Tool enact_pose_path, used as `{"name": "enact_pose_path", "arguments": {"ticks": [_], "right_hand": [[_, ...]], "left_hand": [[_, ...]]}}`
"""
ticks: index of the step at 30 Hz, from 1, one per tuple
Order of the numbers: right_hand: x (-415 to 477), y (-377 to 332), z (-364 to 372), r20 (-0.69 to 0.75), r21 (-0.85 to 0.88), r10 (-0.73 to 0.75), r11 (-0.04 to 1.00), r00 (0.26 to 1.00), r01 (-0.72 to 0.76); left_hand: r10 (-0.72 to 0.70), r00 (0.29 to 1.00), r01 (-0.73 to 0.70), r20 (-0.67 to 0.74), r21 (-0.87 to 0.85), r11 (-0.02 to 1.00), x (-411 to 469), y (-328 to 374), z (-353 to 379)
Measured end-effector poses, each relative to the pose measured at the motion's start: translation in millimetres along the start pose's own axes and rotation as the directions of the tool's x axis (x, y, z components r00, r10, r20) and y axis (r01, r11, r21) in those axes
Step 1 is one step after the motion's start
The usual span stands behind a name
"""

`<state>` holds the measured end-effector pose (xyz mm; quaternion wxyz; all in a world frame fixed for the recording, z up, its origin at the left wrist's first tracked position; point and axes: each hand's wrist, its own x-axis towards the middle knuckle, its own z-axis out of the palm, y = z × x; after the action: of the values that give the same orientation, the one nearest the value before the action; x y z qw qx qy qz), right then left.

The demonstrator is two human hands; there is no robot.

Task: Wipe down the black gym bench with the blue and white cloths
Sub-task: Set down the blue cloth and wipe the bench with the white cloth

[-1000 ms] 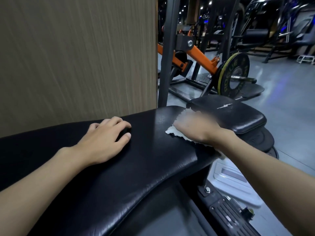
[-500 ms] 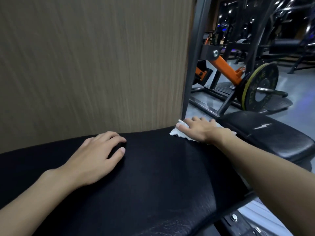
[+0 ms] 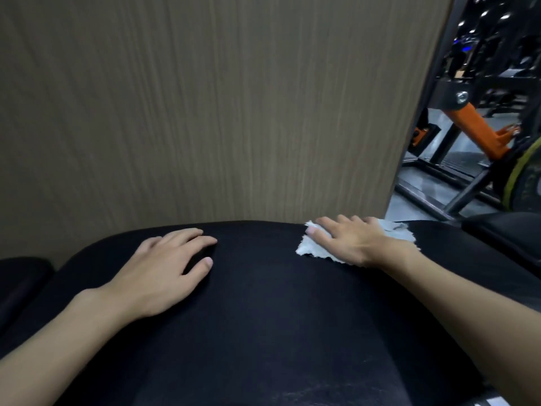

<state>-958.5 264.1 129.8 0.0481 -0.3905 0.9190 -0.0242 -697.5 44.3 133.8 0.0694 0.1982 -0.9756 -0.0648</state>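
the black gym bench (image 3: 263,317) fills the near half of the view, its far edge against a wood-grain wall (image 3: 205,98). the right hand (image 3: 351,241) presses a white cloth (image 3: 314,249) flat on the bench's far right edge, fingers straight and close together. the left hand (image 3: 164,268) rests bare on the pad to the left, fingers loosely spread. an orange machine arm (image 3: 480,130) stands far right.

Black gym bench (image 3: 263,323): padded, smooth dark upholstery, faint creases at the near edge. It spans the near and middle scene, long axis left to right.

White cloth (image 3: 314,249): pale, ragged-edged, lying flat on the bench top, far right, close to the far edge. Its middle is covered by the right hand (image 3: 351,241), fingers flat on it. Cloth edges show on both sides of the hand.
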Motion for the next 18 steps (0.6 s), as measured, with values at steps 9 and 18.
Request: {"name": "enact_pose_path", "arguments": {"ticks": [9, 18], "right_hand": [[28.0, -113.4, 6.1, 0.045, -0.029, -0.147, 0.988, 0.988, 0.149], [54.1, -220.1, 14.8, 0.055, -0.019, -0.346, 0.938, 0.937, 0.347]], "left_hand": [[-0.1, 0.995, 0.1, -0.012, 0.0, 0.995, -39.6, -51.1, -10.0], [-0.283, 0.959, 0.283, -0.013, 0.079, 0.956, -111.1, -129.5, -29.1]]}}
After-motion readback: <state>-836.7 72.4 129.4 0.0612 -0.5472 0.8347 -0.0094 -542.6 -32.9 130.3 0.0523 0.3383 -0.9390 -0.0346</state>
